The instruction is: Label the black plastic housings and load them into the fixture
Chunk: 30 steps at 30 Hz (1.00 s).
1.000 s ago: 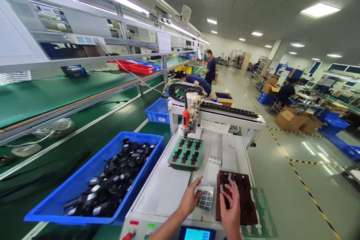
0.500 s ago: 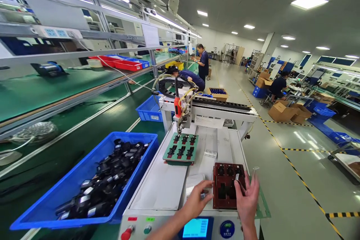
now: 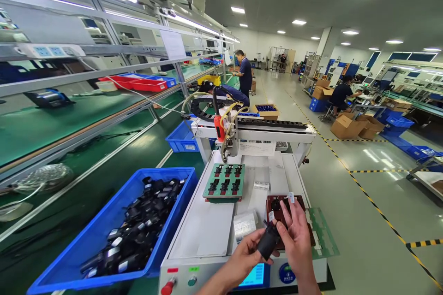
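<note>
My left hand (image 3: pixel 246 254) and my right hand (image 3: pixel 296 239) meet low in the frame over the front of a white machine table (image 3: pixel 211 226). Between them is a small black part (image 3: pixel 268 242); the left fingers pinch it from below and the right fingers close on it from the right. A small white label (image 3: pixel 291 197) sticks to a raised right fingertip. Just behind the hands lies a dark red fixture tray (image 3: pixel 277 206) with black parts in its pockets. A sheet of small labels (image 3: pixel 244 226) lies to the left of it.
A green fixture (image 3: pixel 224 181) with black parts sits under the machine's dispensing head (image 3: pixel 226 136). A blue bin (image 3: pixel 114 230) full of black parts stands at the left. The control panel (image 3: pixel 256 277) with a screen and buttons is at the front. Other people work farther down the aisle.
My hands have left the red tray and the label sheet and come together. A black part is now held between them. The camera view has tilted slightly.
</note>
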Motion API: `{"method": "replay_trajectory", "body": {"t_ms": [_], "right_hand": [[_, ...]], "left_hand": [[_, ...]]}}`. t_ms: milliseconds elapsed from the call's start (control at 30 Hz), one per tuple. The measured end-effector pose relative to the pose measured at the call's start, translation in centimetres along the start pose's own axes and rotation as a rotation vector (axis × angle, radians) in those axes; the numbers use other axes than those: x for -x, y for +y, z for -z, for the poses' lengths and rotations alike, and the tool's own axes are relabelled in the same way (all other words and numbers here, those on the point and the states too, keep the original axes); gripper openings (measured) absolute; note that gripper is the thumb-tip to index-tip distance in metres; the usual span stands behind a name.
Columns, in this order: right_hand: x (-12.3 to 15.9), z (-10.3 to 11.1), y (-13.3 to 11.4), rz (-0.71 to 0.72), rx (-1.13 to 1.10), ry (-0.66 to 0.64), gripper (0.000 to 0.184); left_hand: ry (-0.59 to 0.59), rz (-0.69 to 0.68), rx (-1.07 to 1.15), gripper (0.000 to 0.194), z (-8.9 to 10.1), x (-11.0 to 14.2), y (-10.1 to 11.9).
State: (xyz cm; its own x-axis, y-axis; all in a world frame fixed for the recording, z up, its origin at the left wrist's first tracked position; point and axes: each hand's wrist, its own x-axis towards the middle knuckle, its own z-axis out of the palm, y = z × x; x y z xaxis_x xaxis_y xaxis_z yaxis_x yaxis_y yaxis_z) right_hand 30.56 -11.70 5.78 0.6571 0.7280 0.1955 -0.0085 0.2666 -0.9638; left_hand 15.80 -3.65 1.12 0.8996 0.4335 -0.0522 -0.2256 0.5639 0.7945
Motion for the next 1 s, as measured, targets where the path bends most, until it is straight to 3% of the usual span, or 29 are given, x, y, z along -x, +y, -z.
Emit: {"method": "replay_trajectory", "body": {"t_ms": [67,200,367,567,1000], "right_hand": [[0.5,-0.5,-0.2,0.056,0.035,0.024,0.066],[1.2,-0.7,-1.0,0.087,0.006,0.129,0.074],[2.0,-1.2,-1.4,-0.114,-0.179,-0.037,0.078],[2.2,-2.5,-2.0,-0.130,-0.095,-0.118,0.083],[1.5,-2.4,-3.2,-0.070,0.085,-0.193,0.087]], "left_hand": [[0.037,-0.046,0.037,0.081,0.0,0.6,0.3],[0.161,-0.180,-0.079,0.062,-0.6,1.3,1.8],[0.232,-0.300,-0.091,0.053,-1.1,1.4,3.1],[0.174,-0.295,-0.059,0.049,-1.6,1.3,3.6],[0.182,-0.261,-0.088,0.048,-1.7,1.6,4.1]]}}
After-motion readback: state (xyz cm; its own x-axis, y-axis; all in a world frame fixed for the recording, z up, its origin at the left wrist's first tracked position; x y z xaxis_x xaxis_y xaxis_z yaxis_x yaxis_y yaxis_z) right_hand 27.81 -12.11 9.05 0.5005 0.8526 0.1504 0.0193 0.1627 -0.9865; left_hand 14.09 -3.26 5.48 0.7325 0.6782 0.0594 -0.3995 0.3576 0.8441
